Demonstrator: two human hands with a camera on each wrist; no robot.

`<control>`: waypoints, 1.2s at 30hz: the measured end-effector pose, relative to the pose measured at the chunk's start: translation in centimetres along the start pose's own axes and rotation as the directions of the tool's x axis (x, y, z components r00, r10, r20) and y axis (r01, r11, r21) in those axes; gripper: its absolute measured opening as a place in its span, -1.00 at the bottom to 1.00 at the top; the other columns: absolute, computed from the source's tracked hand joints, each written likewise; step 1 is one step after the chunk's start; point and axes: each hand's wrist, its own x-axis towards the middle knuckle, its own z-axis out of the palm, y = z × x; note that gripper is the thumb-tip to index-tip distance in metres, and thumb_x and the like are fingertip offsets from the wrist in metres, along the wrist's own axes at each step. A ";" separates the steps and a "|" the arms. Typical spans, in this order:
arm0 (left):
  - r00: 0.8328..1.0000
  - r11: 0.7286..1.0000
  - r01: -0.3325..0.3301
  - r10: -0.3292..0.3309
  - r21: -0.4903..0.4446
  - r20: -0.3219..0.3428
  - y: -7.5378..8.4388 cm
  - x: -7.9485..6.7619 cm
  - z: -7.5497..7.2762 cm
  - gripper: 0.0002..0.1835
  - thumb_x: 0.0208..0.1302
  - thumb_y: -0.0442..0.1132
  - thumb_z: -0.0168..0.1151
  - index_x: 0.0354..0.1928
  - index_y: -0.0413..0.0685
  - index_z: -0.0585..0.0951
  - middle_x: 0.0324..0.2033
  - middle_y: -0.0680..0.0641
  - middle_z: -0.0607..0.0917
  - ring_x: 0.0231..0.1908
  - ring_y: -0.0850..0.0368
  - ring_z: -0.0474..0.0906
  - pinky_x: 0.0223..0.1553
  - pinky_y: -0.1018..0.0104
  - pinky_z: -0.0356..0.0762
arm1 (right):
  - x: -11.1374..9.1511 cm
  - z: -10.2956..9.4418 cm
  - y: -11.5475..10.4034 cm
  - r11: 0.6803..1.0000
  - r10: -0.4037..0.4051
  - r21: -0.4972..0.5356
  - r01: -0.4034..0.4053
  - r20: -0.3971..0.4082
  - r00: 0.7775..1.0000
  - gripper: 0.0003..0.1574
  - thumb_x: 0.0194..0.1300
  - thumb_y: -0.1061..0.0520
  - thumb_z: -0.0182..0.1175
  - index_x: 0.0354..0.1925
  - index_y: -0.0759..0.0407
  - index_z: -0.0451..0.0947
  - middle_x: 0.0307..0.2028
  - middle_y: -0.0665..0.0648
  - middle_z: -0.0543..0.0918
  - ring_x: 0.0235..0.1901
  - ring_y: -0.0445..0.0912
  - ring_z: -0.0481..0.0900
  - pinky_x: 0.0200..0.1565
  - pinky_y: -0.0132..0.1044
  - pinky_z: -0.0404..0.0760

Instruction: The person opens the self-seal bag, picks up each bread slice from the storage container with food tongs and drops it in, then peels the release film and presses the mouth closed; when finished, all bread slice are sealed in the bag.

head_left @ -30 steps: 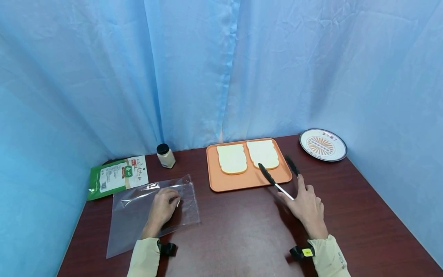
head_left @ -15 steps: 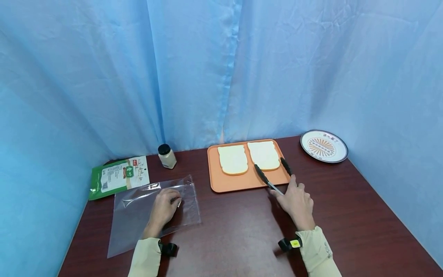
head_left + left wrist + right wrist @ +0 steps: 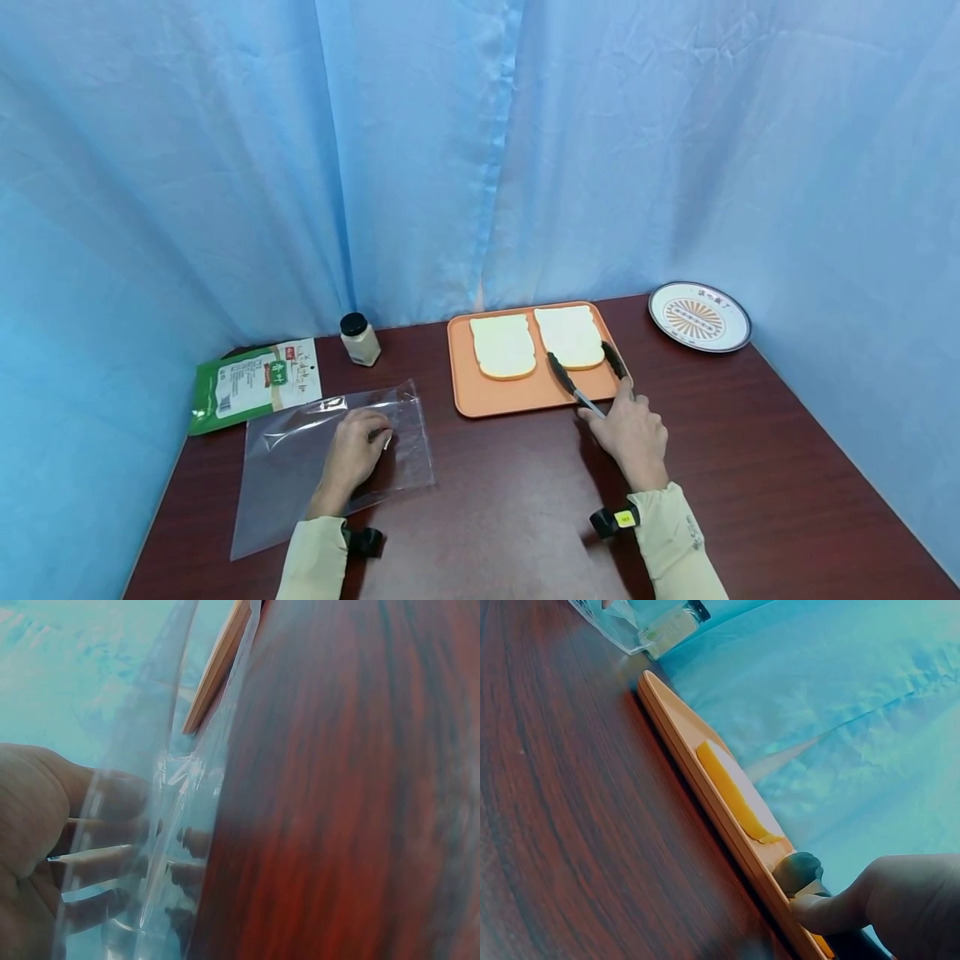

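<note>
Holding the tongs (image 3: 562,375) — tips apart, either side of a slice (image 3: 570,337) on the tray (image 3: 487,400) — is the right hand (image 3: 630,433); the left hand (image 3: 354,450) lies loosely curved at the bag (image 3: 288,454).

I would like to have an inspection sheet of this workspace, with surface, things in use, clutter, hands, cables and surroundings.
Surface: dark brown table, glossy.
Job's things: left slice and right slice lie apart on the orange tray; tongs straddle the right slice, contact unclear; clear bag at left.
Clutter: green pouch and jar at left, plate at far right.
Hands: right hand grips the tongs; left hand is at the bag, grip unclear.
Cables: nothing seen.
Surroundings: blue curtain behind and at both sides.
</note>
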 end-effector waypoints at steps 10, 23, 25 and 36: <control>1.000 1.000 -0.001 0.001 0.008 -0.007 -0.1 0.0 0.0 -0.94 0.08 -0.43 0.46 -0.37 -0.19 0.79 -0.27 -0.13 0.79 -0.07 -0.12 0.67 0.02 -0.04 0.64 | 0.1 0.3 0.0 0.999 -0.044 -0.003 0.044 -0.051 0.998 0.13 0.23 -0.30 0.30 0.42 0.39 0.14 -0.21 0.55 0.57 -0.49 0.36 0.59 -0.56 0.09 0.55; 1.000 1.000 0.000 0.000 0.010 -0.004 -0.2 -0.2 0.0 -0.95 0.09 -0.42 0.46 -0.37 -0.18 0.79 -0.27 -0.13 0.80 -0.07 -0.13 0.68 0.02 -0.05 0.64 | 0.2 0.9 1.1 0.997 -0.074 -0.025 0.072 -0.078 0.994 0.09 0.29 -0.29 0.26 0.46 0.37 0.15 -0.28 0.51 0.58 -0.61 0.26 0.53 -0.67 -0.03 0.45; 1.000 1.000 0.008 -0.008 0.013 -0.005 -0.2 -0.2 0.0 -0.95 0.09 -0.42 0.46 -0.38 -0.18 0.79 -0.27 -0.13 0.80 -0.07 -0.12 0.67 0.02 -0.05 0.65 | 0.2 0.9 1.3 0.997 -0.079 -0.026 0.078 -0.082 0.993 0.08 0.30 -0.29 0.25 0.47 0.36 0.15 -0.28 0.50 0.58 -0.62 0.25 0.53 -0.67 -0.03 0.46; 0.999 0.999 0.039 -0.040 0.008 0.007 0.0 -0.1 -0.2 -0.94 0.12 -0.41 0.44 -0.34 -0.18 0.80 -0.24 -0.14 0.80 -0.05 -0.12 0.67 0.03 -0.06 0.65 | 0.3 0.4 2.9 0.995 -0.104 -0.014 0.103 -0.083 0.991 0.06 0.31 -0.29 0.25 0.48 0.28 0.15 -0.29 0.47 0.58 -0.64 0.18 0.50 -0.67 -0.10 0.43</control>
